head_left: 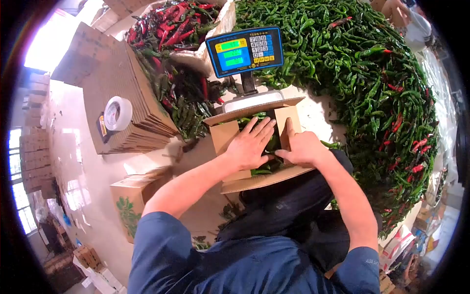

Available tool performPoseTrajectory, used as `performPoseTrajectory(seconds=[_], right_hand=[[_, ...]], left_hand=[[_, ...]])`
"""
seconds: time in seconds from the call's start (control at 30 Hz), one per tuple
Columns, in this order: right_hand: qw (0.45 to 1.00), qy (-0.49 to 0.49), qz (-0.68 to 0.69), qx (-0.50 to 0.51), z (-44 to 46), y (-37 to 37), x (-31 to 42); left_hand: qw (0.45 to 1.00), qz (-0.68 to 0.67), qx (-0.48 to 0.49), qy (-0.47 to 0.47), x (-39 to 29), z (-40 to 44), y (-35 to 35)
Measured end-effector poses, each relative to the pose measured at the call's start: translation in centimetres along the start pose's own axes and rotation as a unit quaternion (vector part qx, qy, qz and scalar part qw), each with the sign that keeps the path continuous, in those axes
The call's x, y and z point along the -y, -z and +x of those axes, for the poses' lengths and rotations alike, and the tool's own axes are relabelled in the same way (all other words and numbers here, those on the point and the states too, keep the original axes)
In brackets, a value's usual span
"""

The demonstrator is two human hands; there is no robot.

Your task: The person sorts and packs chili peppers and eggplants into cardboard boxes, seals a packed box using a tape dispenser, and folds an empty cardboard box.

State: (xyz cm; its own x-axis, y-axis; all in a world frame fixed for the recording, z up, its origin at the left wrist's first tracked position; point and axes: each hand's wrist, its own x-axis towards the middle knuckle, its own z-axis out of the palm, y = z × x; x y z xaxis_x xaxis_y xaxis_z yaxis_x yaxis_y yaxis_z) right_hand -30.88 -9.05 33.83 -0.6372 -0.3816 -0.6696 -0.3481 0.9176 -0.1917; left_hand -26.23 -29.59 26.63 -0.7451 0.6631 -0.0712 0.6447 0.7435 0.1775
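A cardboard box (264,180) stands in front of me with its flaps spread outward and green chili peppers (262,171) inside. My left hand (249,145) lies open over the peppers, its fingers stretched out. On the right side flap rests my right hand (304,147), index finger extended and thumb reaching toward the box's middle. Its other fingers are partly hidden. Behind the box, a digital scale display (245,51) with lit green readouts rises on a post. Part of the scale's metal platform (254,100) shows beyond the box's far flap.
Green peppers (313,29) form a large heap at the back and right. Red peppers (176,24) lie at the back left. Flattened cartons (122,83) are stacked left, with a tape roll (118,113) on top. Another box (134,196) stands near my left arm.
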Motion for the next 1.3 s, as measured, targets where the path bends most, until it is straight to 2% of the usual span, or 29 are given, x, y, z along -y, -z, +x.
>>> performPoseTrajectory(seconds=[0.1,0.13,0.23,0.33,0.37,0.47,0.5,0.53,0.57,0.67,0.73,0.8,0.9,0.93,0.97,1.03,1.1,1.2,1.23,1.3], right_hand=[[0.974,0.107,0.199,-0.021,0.9,-1.8,-4.5],[0.966,0.105,0.237,-0.004,1.2,-2.1,-5.3],[0.975,0.124,0.183,-0.031,1.7,-2.0,-5.0],[0.991,0.096,0.095,0.013,2.7,-1.4,-3.2],[0.993,0.08,0.072,0.039,2.5,-1.0,-2.7],[0.982,0.135,0.128,-0.027,2.7,-2.6,-4.5],[0.977,0.159,0.136,-0.05,2.9,-3.4,-5.1],[0.98,0.093,0.174,0.023,1.9,-1.3,-3.7],[0.982,0.09,0.166,0.028,1.7,-1.7,-3.4],[0.985,0.093,0.142,-0.001,1.7,-2.0,-3.7],[0.988,0.1,0.119,-0.02,2.0,-2.9,-4.2],[0.994,0.086,0.059,-0.029,2.0,-2.7,-3.9],[0.972,0.127,-0.057,-0.187,1.7,-4.2,-4.4],[0.977,0.1,-0.095,-0.164,1.0,-3.1,-3.1],[0.987,0.114,-0.054,-0.098,-1.0,-1.6,-2.2],[0.955,0.271,0.06,-0.109,-2.2,-2.9,-2.6],[0.953,0.262,-0.071,-0.131,-3.9,-3.5,-1.8],[0.938,0.267,-0.114,-0.189,-1.6,-3.5,-2.1],[0.956,0.212,-0.151,-0.135,-0.7,-2.2,-1.7],[0.939,0.209,-0.02,-0.272,1.7,-3.4,-3.1]], left_hand=[[0.997,-0.057,-0.014,-0.041,0.2,0.4,-0.6],[0.997,-0.055,-0.013,-0.055,0.3,0.5,-0.8],[0.997,-0.057,0.015,-0.054,0.9,0.9,-0.8],[0.99,0.02,0.135,-0.043,0.8,1.6,0.5],[0.994,0.019,0.096,-0.048,1.0,1.4,-0.5],[0.997,-0.059,0.022,-0.032,0.9,0.5,-0.8],[0.998,-0.048,0.037,-0.036,0.8,0.8,-0.8],[0.997,-0.039,0.053,-0.037,0.8,1.1,-0.4],[0.997,-0.028,0.065,-0.033,0.6,0.9,0.1],[0.993,-0.056,0.076,-0.064,0.9,0.5,0.5],[0.992,-0.064,0.056,-0.089,1.2,0.2,0.4],[0.992,-0.047,0.08,-0.085,1.2,0.4,0.2],[0.994,-0.042,0.071,-0.078,1.4,0.3,0.2],[0.994,-0.033,0.073,-0.075,1.4,0.4,0.4],[0.994,-0.026,0.076,-0.072,1.5,0.4,0.5],[0.996,-0.043,0.043,-0.072,1.6,0.3,0.0],[0.995,-0.06,0.012,-0.074,1.5,0.2,-0.5],[0.995,-0.051,0.036,-0.074,1.7,0.2,-0.4],[0.994,-0.059,0.044,-0.076,2.2,0.5,-0.5],[0.991,-0.076,0.067,-0.087,3.4,1.4,-0.8]])
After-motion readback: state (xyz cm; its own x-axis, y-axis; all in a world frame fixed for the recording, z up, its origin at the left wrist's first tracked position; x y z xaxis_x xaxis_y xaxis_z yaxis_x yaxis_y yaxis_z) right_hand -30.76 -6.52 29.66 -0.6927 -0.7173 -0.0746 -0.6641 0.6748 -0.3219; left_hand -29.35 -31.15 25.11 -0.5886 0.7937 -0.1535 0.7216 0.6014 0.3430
